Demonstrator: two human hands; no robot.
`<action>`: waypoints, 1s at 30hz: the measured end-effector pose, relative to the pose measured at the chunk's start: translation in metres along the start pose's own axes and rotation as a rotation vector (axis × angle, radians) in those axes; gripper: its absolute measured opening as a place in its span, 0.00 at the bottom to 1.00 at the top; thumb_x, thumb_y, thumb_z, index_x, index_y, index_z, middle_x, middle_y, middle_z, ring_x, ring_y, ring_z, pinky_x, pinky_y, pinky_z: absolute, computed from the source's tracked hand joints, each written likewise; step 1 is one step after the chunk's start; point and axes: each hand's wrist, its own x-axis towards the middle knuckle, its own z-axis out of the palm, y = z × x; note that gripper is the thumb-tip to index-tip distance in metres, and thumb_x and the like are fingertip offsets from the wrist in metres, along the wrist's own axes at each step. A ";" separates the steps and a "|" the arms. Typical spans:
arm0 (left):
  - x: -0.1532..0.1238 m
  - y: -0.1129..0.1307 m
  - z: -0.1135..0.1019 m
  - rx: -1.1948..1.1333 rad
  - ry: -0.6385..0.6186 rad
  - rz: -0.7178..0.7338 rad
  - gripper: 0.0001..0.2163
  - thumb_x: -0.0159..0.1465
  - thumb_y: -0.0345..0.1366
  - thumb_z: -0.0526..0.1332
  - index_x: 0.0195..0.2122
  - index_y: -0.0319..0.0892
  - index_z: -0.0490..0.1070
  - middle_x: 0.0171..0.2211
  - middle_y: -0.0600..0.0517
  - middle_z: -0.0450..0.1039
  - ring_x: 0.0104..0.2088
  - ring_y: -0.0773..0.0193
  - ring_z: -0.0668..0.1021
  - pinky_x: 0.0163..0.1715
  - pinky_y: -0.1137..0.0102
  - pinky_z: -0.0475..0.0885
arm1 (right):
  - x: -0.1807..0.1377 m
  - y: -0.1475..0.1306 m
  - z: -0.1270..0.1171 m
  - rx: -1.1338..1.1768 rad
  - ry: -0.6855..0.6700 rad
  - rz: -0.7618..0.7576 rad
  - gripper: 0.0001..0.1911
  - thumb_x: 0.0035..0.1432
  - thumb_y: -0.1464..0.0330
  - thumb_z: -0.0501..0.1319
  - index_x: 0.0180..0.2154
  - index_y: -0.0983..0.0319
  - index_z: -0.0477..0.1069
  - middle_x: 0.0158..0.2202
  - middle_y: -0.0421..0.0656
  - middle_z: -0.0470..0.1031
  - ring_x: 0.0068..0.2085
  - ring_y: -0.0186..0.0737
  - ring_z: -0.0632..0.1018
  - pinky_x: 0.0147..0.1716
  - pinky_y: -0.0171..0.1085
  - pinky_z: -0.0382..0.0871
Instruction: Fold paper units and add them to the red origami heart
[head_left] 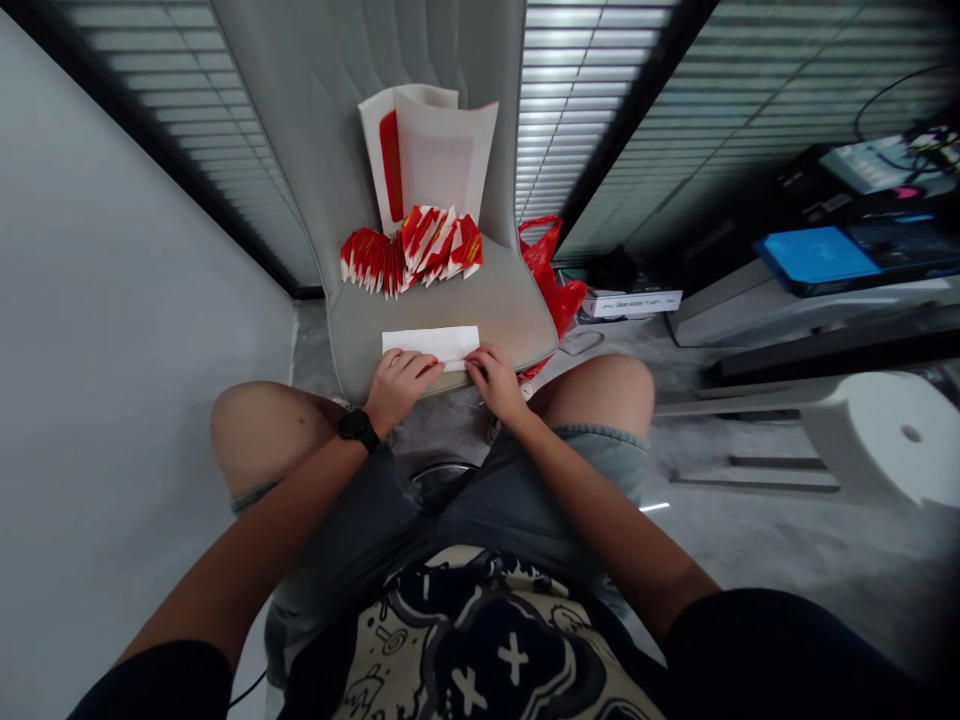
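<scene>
A white strip of paper (pixel 429 343) lies at the front of the grey chair's seat (pixel 517 310), with a narrow fold along its near edge. My left hand (pixel 403 384) grips the left part of that edge, fingers bent over it. At the right end, my right hand (pixel 495 380) pinches the same edge between thumb and fingers. Farther back on the seat sits a row of folded red-and-white paper pieces (pixel 412 250), packed close together. Behind them, larger white paper sheets with a red patch (pixel 442 150) lean upright against the backrest.
A red plastic bag (pixel 551 275) hangs or rests at the seat's right side. Beyond it are a white box (pixel 634 303) and a blue flat box (pixel 817 258). A white stool (pixel 892 430) stands to the right. A pale wall (pixel 135 350) bounds the left.
</scene>
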 end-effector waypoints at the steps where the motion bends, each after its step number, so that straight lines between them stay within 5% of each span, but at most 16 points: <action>1: 0.000 0.000 0.001 -0.003 -0.008 0.015 0.15 0.74 0.32 0.52 0.54 0.49 0.75 0.51 0.48 0.78 0.51 0.55 0.77 0.54 0.53 0.67 | -0.001 0.000 0.001 -0.006 0.003 0.010 0.16 0.70 0.62 0.53 0.45 0.60 0.77 0.47 0.52 0.74 0.51 0.52 0.73 0.56 0.49 0.68; 6: -0.006 0.005 0.005 -0.049 -0.036 0.033 0.15 0.72 0.31 0.53 0.55 0.47 0.75 0.51 0.47 0.78 0.53 0.55 0.77 0.54 0.56 0.71 | -0.005 0.001 0.006 0.002 0.036 0.002 0.15 0.69 0.62 0.54 0.45 0.59 0.78 0.48 0.52 0.73 0.53 0.53 0.73 0.57 0.51 0.67; 11: -0.017 0.010 0.011 -0.030 -0.026 0.041 0.18 0.70 0.28 0.54 0.59 0.42 0.72 0.56 0.44 0.76 0.59 0.55 0.74 0.65 0.53 0.65 | -0.007 -0.005 0.002 -0.059 0.031 0.007 0.14 0.69 0.65 0.54 0.46 0.62 0.77 0.48 0.54 0.74 0.53 0.53 0.74 0.58 0.51 0.69; 18: -0.025 0.003 0.022 -0.059 -0.052 0.066 0.23 0.68 0.27 0.53 0.63 0.39 0.67 0.61 0.42 0.72 0.64 0.54 0.71 0.68 0.50 0.62 | -0.023 -0.030 0.001 -0.279 -0.056 -0.237 0.26 0.68 0.73 0.53 0.65 0.59 0.64 0.68 0.50 0.64 0.70 0.51 0.60 0.71 0.60 0.46; 30: -0.032 -0.002 0.023 0.018 -0.027 0.039 0.23 0.71 0.30 0.52 0.67 0.40 0.62 0.67 0.44 0.65 0.68 0.53 0.66 0.69 0.50 0.59 | -0.031 -0.017 0.018 -0.318 -0.115 -0.215 0.28 0.70 0.67 0.54 0.69 0.60 0.58 0.70 0.50 0.59 0.71 0.50 0.59 0.71 0.56 0.51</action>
